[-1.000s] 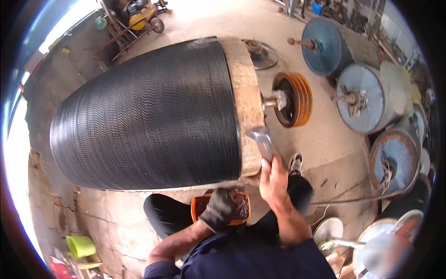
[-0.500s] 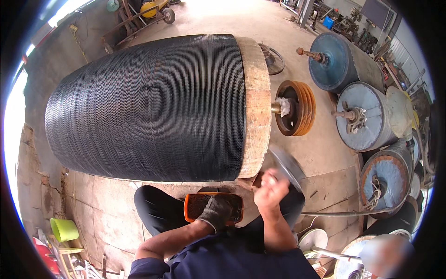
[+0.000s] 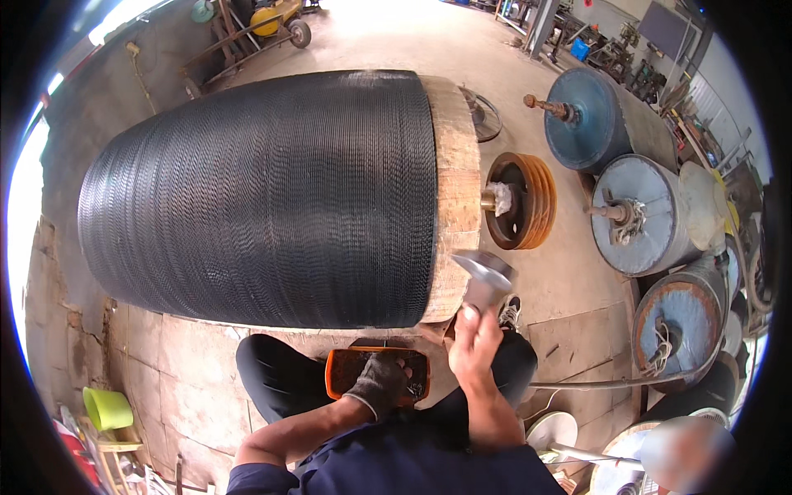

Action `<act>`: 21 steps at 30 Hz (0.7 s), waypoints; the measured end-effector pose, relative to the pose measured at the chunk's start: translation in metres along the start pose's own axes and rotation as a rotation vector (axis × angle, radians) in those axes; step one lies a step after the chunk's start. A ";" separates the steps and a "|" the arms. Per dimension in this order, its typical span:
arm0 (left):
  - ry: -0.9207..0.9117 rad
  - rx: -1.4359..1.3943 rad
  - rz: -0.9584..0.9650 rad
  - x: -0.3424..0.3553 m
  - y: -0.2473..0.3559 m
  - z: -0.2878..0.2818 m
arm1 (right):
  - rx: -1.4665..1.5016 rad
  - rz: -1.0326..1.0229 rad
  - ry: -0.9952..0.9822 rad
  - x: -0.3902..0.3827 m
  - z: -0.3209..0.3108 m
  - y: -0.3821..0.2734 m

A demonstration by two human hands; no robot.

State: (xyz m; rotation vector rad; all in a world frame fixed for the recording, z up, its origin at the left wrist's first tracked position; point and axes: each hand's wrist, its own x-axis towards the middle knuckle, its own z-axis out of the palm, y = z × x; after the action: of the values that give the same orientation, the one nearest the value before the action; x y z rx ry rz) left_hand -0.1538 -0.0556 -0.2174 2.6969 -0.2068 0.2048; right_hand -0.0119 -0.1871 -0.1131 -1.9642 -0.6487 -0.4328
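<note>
The right hand point(image 3: 477, 351) is bare and closed in a firm grip around the handle of a hammer point(image 3: 485, 275), whose metal head is raised just beside the bare wooden end of the big drum point(image 3: 272, 198). The drum lies on its side, and black toothed strips cover it almost to that wooden band. The left hand point(image 3: 381, 381) wears a grey glove and rests in the orange tray point(image 3: 340, 373) on the person's lap; its fingers are curled into the small dark pieces there, but I cannot tell if they have already pinched one.

To do this step well, I think the blow should be short and fall straight on the wooden band — a slanted hit could bend a small nail or damage the last black row. The gloved fingers should stay low and away from the hammer's way, and the tray must sit level on the knees so nothing spills.

Counting what is visible: 1 hammer, 1 tray, 1 covered drum with 1 brown grooved pulley point(image 3: 520, 200) on its shaft. On the floor at the right stand at least 3 blue-grey rollers point(image 3: 652, 214) — more may be hidden at the edge. There is also 1 green bucket point(image 3: 106, 407) at lower left.
</note>
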 end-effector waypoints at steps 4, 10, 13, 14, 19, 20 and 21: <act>0.037 -0.007 0.069 0.002 0.011 -0.035 | 0.309 -0.307 0.466 0.009 0.009 -0.002; 0.116 -0.048 0.048 0.003 0.011 -0.034 | 0.000 0.053 0.025 -0.002 -0.002 -0.005; 0.164 -0.093 0.046 0.012 0.020 -0.062 | 0.231 -0.280 0.313 0.008 -0.005 -0.017; 0.219 -0.083 0.106 0.019 0.021 -0.072 | 0.212 -0.376 0.373 0.011 -0.005 -0.013; 0.463 0.090 0.290 0.054 0.001 -0.132 | -0.275 0.103 -0.100 0.015 -0.008 -0.020; 0.494 0.152 0.326 0.057 -0.005 -0.146 | -0.100 -0.007 0.035 0.005 -0.010 -0.021; 0.556 0.174 0.322 0.066 -0.011 -0.160 | 0.011 -0.016 0.093 0.003 -0.014 -0.025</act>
State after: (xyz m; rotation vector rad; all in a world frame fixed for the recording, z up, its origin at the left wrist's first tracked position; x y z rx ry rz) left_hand -0.1052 0.0145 -0.0665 2.6330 -0.4651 1.0907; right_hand -0.0251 -0.1899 -0.0881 -1.9177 -0.6062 -0.5263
